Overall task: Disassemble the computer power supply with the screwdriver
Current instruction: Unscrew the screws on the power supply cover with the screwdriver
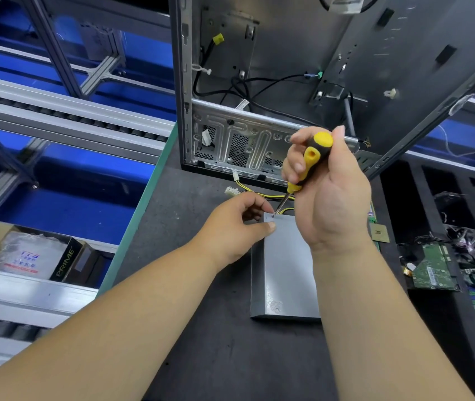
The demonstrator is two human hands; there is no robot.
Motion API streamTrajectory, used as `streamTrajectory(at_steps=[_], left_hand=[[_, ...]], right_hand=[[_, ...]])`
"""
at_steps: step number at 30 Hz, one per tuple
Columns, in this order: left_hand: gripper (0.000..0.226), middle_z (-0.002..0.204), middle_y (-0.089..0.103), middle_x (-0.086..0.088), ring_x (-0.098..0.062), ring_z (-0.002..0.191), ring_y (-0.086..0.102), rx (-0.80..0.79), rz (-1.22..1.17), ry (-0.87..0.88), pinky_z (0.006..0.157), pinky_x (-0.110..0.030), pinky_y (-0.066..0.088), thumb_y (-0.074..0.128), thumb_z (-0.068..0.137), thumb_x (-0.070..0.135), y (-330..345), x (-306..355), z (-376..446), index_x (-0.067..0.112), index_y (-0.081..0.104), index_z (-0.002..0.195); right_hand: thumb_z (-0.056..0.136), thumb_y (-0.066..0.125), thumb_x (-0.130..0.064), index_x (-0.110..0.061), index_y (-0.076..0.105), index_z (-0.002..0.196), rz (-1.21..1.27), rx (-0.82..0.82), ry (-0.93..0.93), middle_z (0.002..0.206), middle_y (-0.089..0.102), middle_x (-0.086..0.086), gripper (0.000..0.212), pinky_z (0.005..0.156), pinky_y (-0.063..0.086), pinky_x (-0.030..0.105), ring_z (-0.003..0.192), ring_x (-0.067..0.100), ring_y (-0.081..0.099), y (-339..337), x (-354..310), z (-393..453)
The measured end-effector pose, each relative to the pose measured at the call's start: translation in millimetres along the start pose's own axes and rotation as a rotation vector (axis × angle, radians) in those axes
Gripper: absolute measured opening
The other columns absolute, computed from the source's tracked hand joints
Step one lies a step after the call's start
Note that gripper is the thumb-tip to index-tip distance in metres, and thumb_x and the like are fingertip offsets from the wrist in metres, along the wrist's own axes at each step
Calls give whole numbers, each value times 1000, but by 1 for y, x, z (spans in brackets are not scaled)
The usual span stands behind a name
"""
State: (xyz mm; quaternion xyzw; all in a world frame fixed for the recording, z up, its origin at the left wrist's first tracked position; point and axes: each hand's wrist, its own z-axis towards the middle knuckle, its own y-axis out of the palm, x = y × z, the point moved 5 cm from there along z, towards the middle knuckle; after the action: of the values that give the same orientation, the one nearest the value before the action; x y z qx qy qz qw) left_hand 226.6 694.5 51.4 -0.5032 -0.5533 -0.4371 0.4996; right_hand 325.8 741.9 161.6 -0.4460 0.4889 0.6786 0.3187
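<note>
A grey metal power supply [287,273] lies flat on the dark bench, its yellow and black cables [255,192] with white plugs trailing off its far end. My right hand [329,192] grips a yellow and black screwdriver [308,163], held nearly upright, its tip planted at the far left corner of the top cover. My left hand [236,227] holds that same far left corner, thumb on the cover and fingers curled over the far edge beside the tip.
An empty computer case [288,82] stands open just beyond the power supply. Circuit boards [433,270] and loose cables lie on the bench at the right. Left of the bench's green edge run conveyor rails [71,117], and a cardboard box [27,256] sits lower left.
</note>
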Motion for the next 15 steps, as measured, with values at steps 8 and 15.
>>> streamTrajectory(at_steps=[8,15], left_hand=[[18,99,68,-5,-13,91,62,-7,-1,9,87,-25,51,75,82,9,1,0,1,20,67,94],[18,100,67,-6,-20,96,63,-11,8,14,90,-27,52,75,82,9,0,0,1,19,66,95]], right_hand=[[99,34,-41,-16,38,80,47,-25,-2,60,39,0,31,63,16,38,53,18,26,-5,-4,6],[104,36,-42,-11,54,82,2,98,55,72,52,2,42,72,41,35,64,21,46,-18,-5,1]])
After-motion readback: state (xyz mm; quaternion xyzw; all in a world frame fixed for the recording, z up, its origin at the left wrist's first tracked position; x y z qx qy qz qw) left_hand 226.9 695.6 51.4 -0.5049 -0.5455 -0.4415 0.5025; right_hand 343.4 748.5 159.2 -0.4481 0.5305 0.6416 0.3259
